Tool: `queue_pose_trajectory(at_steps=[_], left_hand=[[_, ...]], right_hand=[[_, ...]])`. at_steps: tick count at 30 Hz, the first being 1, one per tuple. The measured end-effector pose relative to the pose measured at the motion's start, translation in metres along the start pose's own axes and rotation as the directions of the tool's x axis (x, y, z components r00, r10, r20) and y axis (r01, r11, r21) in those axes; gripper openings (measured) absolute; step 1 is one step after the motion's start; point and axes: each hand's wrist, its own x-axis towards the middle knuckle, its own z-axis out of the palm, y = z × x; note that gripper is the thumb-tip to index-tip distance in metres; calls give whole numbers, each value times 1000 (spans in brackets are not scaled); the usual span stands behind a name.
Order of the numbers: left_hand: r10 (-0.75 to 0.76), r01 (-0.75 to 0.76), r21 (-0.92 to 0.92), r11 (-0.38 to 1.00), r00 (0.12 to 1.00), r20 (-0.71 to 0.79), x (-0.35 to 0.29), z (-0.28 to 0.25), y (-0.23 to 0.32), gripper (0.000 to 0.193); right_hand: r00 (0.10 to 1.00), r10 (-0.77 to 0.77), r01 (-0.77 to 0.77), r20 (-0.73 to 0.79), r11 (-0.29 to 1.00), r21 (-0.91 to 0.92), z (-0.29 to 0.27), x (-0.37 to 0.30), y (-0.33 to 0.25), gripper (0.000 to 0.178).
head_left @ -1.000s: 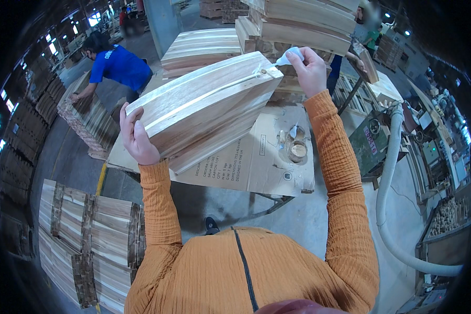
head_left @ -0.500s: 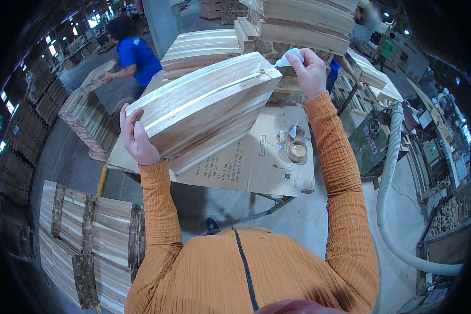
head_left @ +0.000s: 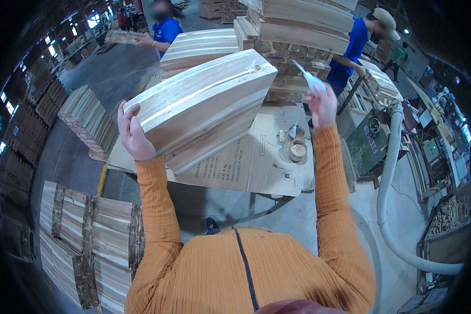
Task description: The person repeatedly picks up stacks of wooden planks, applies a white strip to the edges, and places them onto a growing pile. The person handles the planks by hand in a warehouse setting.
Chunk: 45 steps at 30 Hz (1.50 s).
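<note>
My left hand (head_left: 136, 133) grips the near left end of a curved wooden board (head_left: 204, 99), which is tilted on its edge over a cardboard sheet (head_left: 230, 170). A small knot (head_left: 256, 68) shows near the board's far right end. My right hand (head_left: 322, 102) is closed around a small pale squeeze bottle (head_left: 314, 82) with a pointed nozzle. The bottle is raised to the right of the board, apart from it, its tip pointing up and left. Whether other boards lie directly under this one I cannot tell.
Wood stacks stand behind (head_left: 298, 31), at left (head_left: 86, 120) and at lower left (head_left: 94, 235). A round pot (head_left: 297, 150) sits on the cardboard. A pale hose (head_left: 384, 209) curves down at right by a green machine (head_left: 369, 138). Two co-workers in blue (head_left: 167, 34) handle wood nearby.
My right hand has drawn the bottle back from the board's knot, to the right and down. The board has shifted slightly left. The co-worker at left now carries a piece of wood away from the stack.
</note>
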Motion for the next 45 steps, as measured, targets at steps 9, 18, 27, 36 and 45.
queue_pose_trajectory(at_steps=[9,18,27,36,45], left_hand=[[16,-18,47,999,999,47,20,-7,-23,34],[-2,-3,95,996,999,53,2,-3,-1,41],[-13,12,42,999,1000,21,-15,5,27,41],[23,-23,-24,999,1000,3,-40,2,51,48],[15,-15,-34,999,1000,-5,-52,-4,57,53]], right_hand=[[858,397,-388,-326,917,97,-145,-176,97,13],[933,2,-286,-359,607,-741,-185,-208,115,20],[954,-194,-218,-229,75,-973,-194,-197,147,24],[891,-389,-149,-234,236,-960,-187,-212,139,34],[933,-205,-49,-297,743,-667,-157,-194,91,16]])
